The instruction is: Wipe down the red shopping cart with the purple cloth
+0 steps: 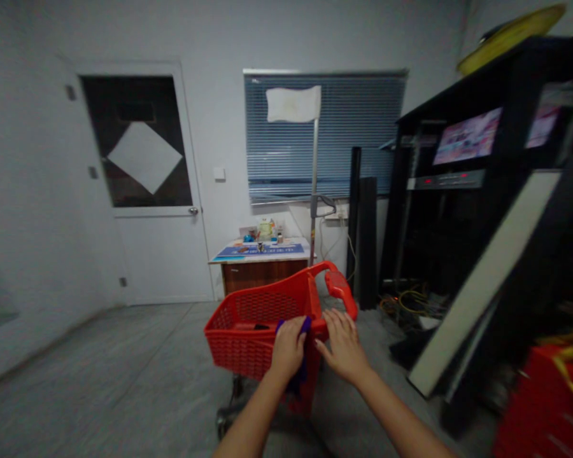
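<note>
A red shopping cart with a lattice basket stands on the floor in front of me. A pole with a white flag-shaped sign rises behind it. My left hand is closed on a purple cloth at the basket's near side. The cloth hangs down below the fingers against the cart. My right hand rests on the red frame by the base of the handle, its fingers close together and bent over the edge. A small dark item lies in the basket.
Behind the cart is a small table with bottles and papers. A white door is on the left. Black racks with screens, leaning boards, loose cables and a red object are on the right.
</note>
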A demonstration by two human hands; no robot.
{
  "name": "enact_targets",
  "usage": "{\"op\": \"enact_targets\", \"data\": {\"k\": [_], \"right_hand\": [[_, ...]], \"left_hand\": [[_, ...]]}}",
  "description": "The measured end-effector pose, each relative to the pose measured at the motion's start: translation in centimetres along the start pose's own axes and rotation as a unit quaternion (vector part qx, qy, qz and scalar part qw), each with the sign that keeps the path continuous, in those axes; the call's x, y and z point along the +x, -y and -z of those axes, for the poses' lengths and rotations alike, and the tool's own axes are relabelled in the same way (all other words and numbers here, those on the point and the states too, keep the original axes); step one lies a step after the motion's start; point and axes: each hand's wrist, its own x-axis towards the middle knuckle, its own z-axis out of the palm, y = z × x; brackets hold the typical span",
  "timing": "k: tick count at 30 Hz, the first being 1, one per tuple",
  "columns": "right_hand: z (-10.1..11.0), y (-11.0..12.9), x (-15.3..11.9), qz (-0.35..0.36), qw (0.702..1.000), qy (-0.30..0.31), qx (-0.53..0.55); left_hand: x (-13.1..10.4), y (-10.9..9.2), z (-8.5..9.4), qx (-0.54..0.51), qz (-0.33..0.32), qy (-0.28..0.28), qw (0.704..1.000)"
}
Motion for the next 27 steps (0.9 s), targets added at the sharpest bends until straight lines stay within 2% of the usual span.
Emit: {"op": "enact_targets", "data": {"k": [5,10,13,20,23,27], "right_hand": [[0.0,0.1,0.1,-0.004,1.000,0.000,0.001],[0.2,-0.3,0.0,0.012,1.000,0.006,0.001],[0.2,-0.3,0.0,0.010,1.000,0.004,0.002],[0.0,-0.4,0.1,0.010,1.000,0.010,0.008],[0.4,-1.1,-0.1,0.023,1.000,-0.003,0.003],[0.6,-2.5,-0.6,-0.037,0.998,-0.057,-0.004]], "left_hand": [[1.0,-1.7,-0.9,-0.002,-0.009,0.019,1.000],[0.3,-1.0,-0.3,-0.025,-0.015,0.010,1.000],[0.2,-0.6,-0.2,-0.023,0.006,-0.007,1.000],[0.9,-1.9,-1.0,-0.018,0.013,0.004,1.000],[0.5,-1.3,-0.8,-0.018,0.008,-0.002,1.000],[-0.2,0.0,-0.2,-0.013,0.016,-0.013,1.000]]}}
